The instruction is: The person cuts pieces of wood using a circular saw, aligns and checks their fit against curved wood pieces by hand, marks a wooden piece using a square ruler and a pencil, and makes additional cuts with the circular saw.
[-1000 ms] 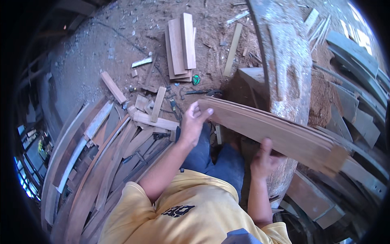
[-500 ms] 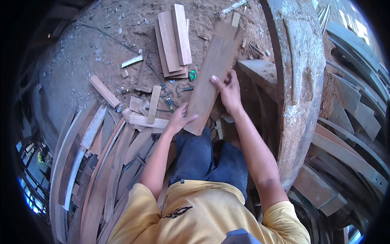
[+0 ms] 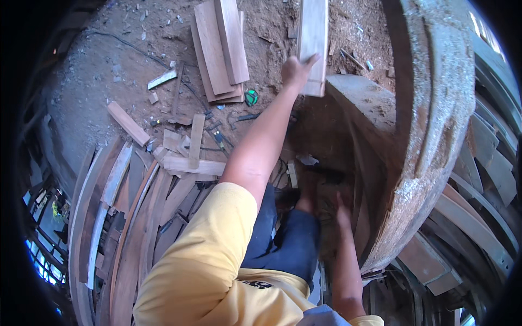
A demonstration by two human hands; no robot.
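My left hand (image 3: 297, 71) is stretched far forward and grips a wooden plank (image 3: 314, 38) near its lower end. The thumb lies across the plank's face, and its far end runs out of the picture's top edge. My right hand (image 3: 342, 209) is low beside my right knee, next to the inner side of a big curved timber (image 3: 429, 136). It is apart from the plank; its fingers are in shadow and smeared, so what they do is unclear. A wooden block (image 3: 364, 98) juts out from the timber just beneath the plank.
Stacked planks (image 3: 220, 54) lie on the dusty ground ahead, with a green tape measure (image 3: 250, 98) beside them. Wood offcuts (image 3: 197, 141) and a dark cable (image 3: 130, 49) are scattered to the left. Long curved boards (image 3: 130, 228) fill the near left; more boards (image 3: 478, 201) are piled right.
The plank has moved forward and right and been swung more upright. My left hand has reached forward with it. My right hand has let go and dropped beside my knee.
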